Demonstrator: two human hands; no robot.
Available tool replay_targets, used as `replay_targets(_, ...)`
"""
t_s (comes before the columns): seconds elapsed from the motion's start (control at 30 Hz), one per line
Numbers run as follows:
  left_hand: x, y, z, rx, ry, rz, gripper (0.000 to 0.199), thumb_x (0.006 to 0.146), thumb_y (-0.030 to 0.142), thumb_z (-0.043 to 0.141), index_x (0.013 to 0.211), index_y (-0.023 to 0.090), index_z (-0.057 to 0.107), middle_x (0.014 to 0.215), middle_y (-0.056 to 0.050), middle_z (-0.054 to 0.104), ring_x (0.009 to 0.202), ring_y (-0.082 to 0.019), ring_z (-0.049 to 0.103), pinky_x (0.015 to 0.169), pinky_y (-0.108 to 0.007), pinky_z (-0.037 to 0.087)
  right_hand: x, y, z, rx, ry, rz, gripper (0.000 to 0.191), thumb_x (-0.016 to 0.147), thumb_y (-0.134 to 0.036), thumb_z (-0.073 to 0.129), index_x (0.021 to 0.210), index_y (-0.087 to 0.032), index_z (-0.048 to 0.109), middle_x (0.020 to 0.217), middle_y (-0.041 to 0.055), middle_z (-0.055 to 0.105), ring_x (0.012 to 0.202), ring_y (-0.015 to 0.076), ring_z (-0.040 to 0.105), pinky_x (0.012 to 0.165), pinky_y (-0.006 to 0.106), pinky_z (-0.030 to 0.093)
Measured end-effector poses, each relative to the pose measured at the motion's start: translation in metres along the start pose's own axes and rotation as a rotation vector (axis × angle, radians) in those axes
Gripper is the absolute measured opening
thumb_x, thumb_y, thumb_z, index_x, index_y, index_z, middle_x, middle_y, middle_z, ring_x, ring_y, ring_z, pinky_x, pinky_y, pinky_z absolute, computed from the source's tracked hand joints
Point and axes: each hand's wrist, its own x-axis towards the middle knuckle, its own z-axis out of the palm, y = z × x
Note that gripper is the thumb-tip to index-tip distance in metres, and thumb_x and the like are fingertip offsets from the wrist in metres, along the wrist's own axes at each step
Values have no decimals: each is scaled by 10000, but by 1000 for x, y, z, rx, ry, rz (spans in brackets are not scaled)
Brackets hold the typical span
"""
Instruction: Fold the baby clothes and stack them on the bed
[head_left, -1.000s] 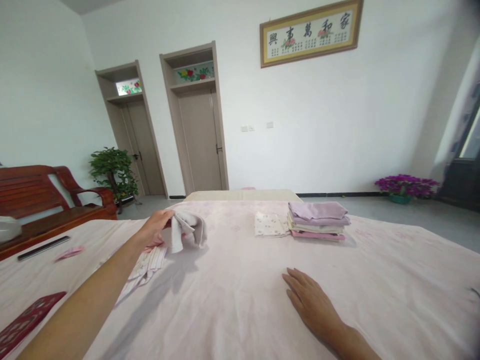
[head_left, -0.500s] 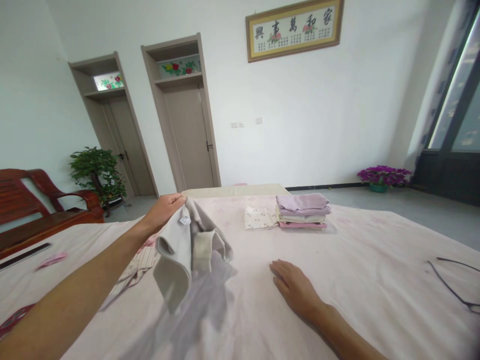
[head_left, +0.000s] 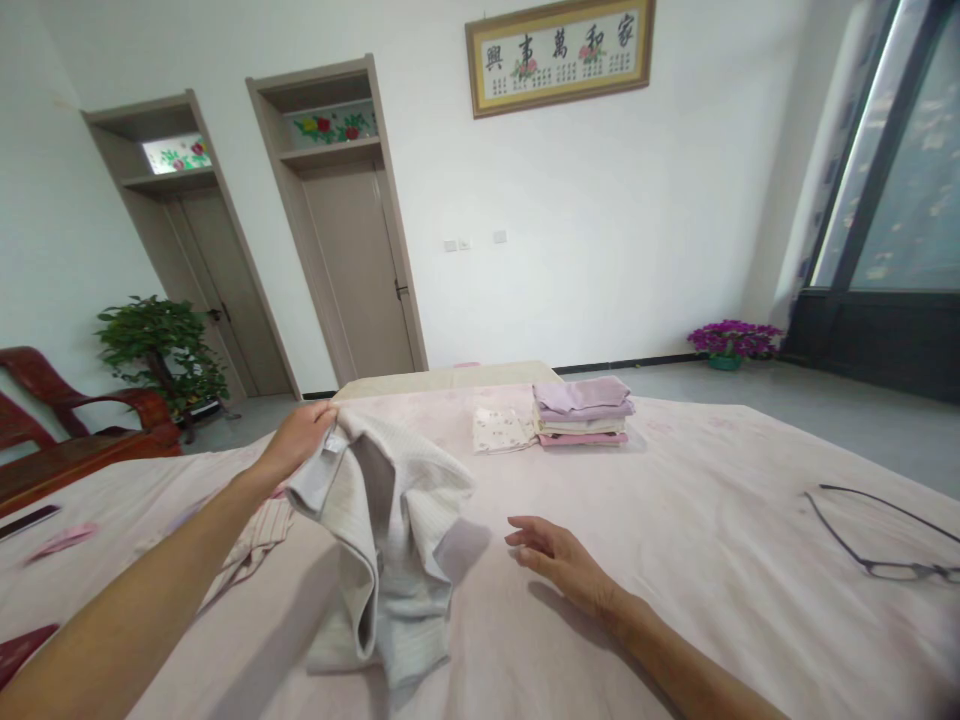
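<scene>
Pinching a light grey ribbed garment (head_left: 409, 505) at its upper edge, the left hand (head_left: 300, 440) dangles it over the pale pink sheet (head_left: 697, 500); the right hand (head_left: 559, 562), fingers loosely parted, hovers nearby, apart from the folded clothes (head_left: 581, 412).

Left grip (head_left: 301, 440) pinched; right grip (head_left: 559, 562) hovers, loosely curled.

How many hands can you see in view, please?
2: the left hand grips the light grey garment near its top; the right hand, holding nothing, is to the garment's right, over the pale pink cloth. No others show.
</scene>
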Motion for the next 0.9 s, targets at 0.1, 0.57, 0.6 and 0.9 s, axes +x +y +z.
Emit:
replay_targets(0.1, -18, -34, 16, 381, -114, -56, 188, 802, 297, 558, 909, 185, 664, 940, -58, 713, 925, -249, 637, 792, -300, 441, 2, 7, 4, -46, -2, 10, 477, 803, -487, 632, 1157, -167, 634, 1065, 102, 704, 972, 215, 646, 862, 360, 491)
replay_targets(0.57, -149, -4, 150, 583, -349, 117, 429, 783, 363, 581, 1192, 232, 596, 1172, -122, 619, 1083, -298, 566, 878, -374, 403, 5, 6, 8, -224, 33, -37, 278, 817, -267, 548, 1040, -183, 691, 959, 46, 734, 895, 206, 662, 811, 322, 488)
replay_targets(0.6, -149, -9, 153, 584, -335, 104, 366, 805, 319, 547, 1156, 234, 608, 1154, -115, 629, 1078, -284, 570, 879, -365, 401, 5, 6, 8, -229, 33, -38, 279, 815, -256, 541, 1040, -184, 691, 956, 45, 734, 896, 205, 663, 813, 323, 489)
replay_targets(0.9, -139, -51, 147, 58, -93, -187, 337, 903, 334, 322, 1053, 262, 615, 1049, -56, 708, 1012, -245, 643, 842, -326, 457, 6, 7, 9, -242, 28, -23, 287, 831, -315, 553, 1052, -197, 694, 995, 55, 732, 944, 226, 662, 872, 349, 493)
